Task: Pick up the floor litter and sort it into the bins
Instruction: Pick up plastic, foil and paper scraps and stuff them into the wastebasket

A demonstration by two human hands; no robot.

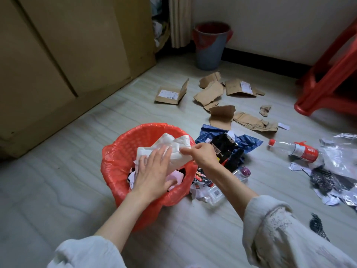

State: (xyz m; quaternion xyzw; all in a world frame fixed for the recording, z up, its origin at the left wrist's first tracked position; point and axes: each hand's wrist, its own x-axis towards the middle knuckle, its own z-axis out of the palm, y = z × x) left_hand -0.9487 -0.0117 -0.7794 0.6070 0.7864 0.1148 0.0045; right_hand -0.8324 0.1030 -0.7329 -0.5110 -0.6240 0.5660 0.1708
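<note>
The left hand (152, 171) lay flat, fingers straight and spread, pressing down on a crumpled white sheet of tissue-like paper (173, 149), while the right hand (202, 153) pinched that sheet's right edge between thumb and forefinger. The paper sat over the mouth of the near bin lined with a red plastic bag (116, 161), its right end hanging past the rim rather than inside. Beneath it the bin looked well filled with paper scraps, so the likeliest trouble was that the sheet would spring back up or slide over the right rim once the pinch let go, landing among the blue plastic bag (249, 142) and black wrappers just right of the bin. Pressing harder could also tip the light bin or drag the loose red liner off its rim. Farther right lay a clear plastic bottle with a red label (295, 150) and crinkled clear film (338, 151); torn brown cardboard pieces (210, 93) were scattered at the far side, near a grey bin with a red liner (210, 47) against the wall, all not yet sorted.
</note>
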